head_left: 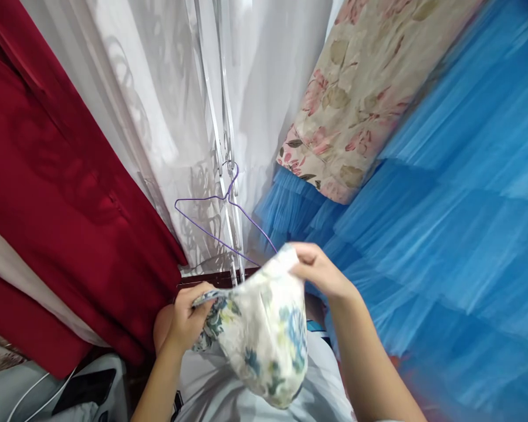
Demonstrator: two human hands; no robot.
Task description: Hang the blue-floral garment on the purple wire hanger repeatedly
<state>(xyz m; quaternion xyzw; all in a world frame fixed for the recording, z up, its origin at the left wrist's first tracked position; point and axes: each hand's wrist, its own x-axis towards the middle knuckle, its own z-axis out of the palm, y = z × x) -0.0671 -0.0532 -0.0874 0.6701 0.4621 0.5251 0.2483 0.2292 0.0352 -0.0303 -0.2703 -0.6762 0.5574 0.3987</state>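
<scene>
White floral cloth (268, 334) hangs above grey clothing (206, 384); I see the left hand (191, 313) pinching one end of its edge, the right hand (319, 271) pinching the other, higher. Beyond, a purple hanger (227, 198) hangs before white curtains (273, 76).

Support: grey surface (120, 384), located at eight o'clock. Directly on it: one flat black object (87, 389); white cable strands (29, 391) along that object's nine o'clock side.
</scene>
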